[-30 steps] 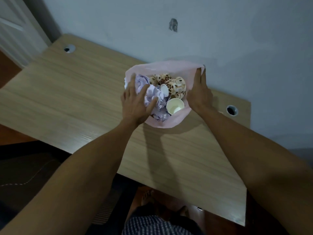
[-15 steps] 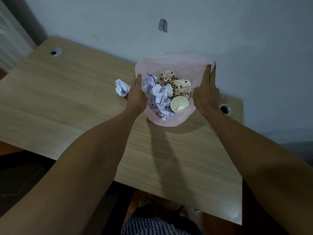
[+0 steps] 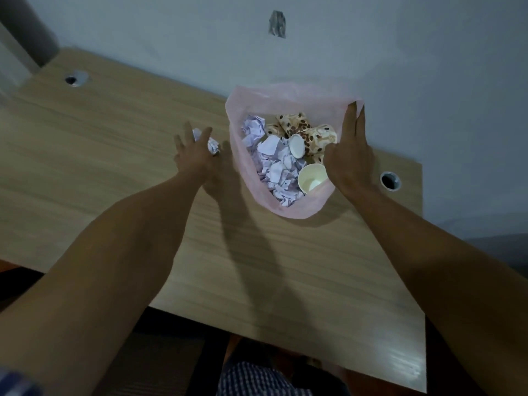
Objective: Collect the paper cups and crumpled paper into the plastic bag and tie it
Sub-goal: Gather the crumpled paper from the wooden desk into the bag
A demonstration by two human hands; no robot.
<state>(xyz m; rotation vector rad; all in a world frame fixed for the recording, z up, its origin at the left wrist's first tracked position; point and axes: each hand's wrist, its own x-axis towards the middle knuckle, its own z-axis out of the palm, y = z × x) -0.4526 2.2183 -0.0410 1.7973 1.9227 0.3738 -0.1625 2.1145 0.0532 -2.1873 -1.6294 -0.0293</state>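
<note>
The left hand (image 3: 194, 155) is spread wide, fingers straight and fanned, over a crumpled paper ball (image 3: 210, 142) that lies on the wooden desk (image 3: 114, 155). The ball shows between and just past the fingertips; whether they touch it cannot be told, and nothing is gripped.

The right hand (image 3: 350, 155) is flat, fingers straight and together, laid against the right side of the pink plastic bag (image 3: 288, 95). Its fingertips reach the bag's upper right rim, and its thumb lies over the rim just beside the paper cups (image 3: 311, 135).

The bag sits on the desk between the two hands, mouth open upward and toward the camera, its long axis running from the near edge of the desk toward the wall (image 3: 400, 52). Inside, crumpled paper (image 3: 274, 161) fills the side toward the left hand. Brown-spotted cups lie tipped on their sides near the right thumb, and a plain white cup (image 3: 311, 177) stands by the heel of that hand with its mouth up.

Bare desk stretches left of the left-hand fingers and toward the near edge. Beyond the right hand lies a round cable hole (image 3: 390, 180), and the bag's far rim is close to the wall.
</note>
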